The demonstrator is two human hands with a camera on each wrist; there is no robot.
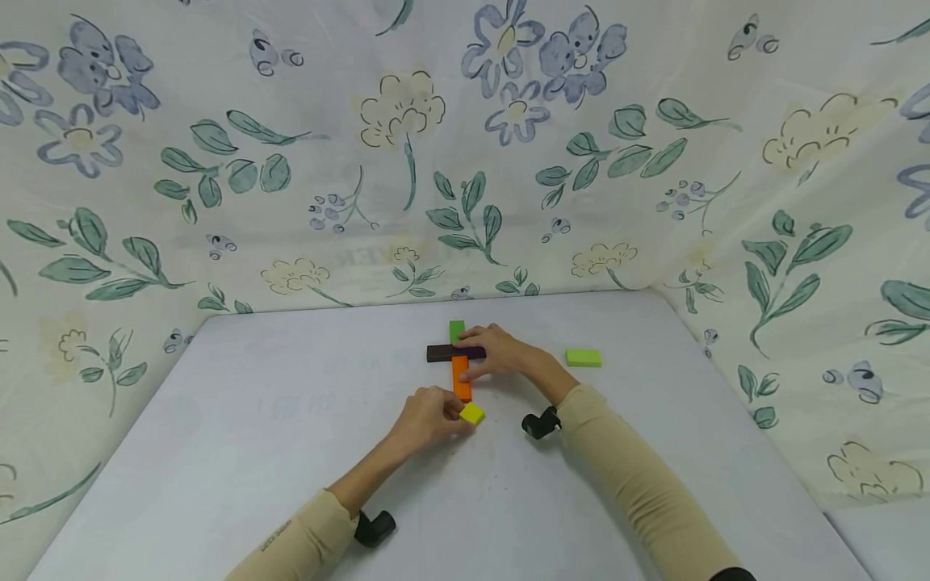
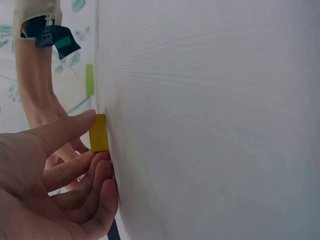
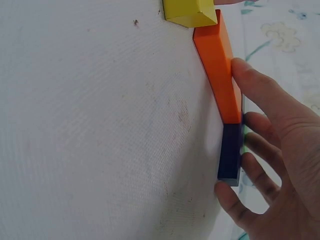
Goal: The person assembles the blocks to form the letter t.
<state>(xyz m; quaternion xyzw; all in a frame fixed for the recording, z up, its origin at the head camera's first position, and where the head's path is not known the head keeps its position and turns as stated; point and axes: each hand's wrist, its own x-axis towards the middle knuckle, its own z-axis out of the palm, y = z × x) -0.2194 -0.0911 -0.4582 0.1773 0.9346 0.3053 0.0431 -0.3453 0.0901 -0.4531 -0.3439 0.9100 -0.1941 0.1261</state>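
My left hand point(image 1: 430, 420) pinches a small yellow block point(image 1: 471, 414) between thumb and fingers, low over the table, as the left wrist view also shows. Just beyond it lies an orange block point(image 1: 461, 379), its far end meeting a dark block point(image 1: 439, 353) that runs crosswise. Behind the dark one, a green block point(image 1: 456, 331) points away, making a cross-like shape. My right hand point(image 1: 500, 352) rests over this arrangement. In the right wrist view its thumb touches the orange block point(image 3: 218, 70), while the other fingers lie spread along the dark block point(image 3: 230, 152).
A light green block point(image 1: 584, 357) lies by itself to the right of my right hand. The white table point(image 1: 254, 436) ends at a flower-patterned cloth point(image 1: 407, 161) behind and at the sides. Black wrist cameras point(image 1: 541, 423) stick out from both sleeves.
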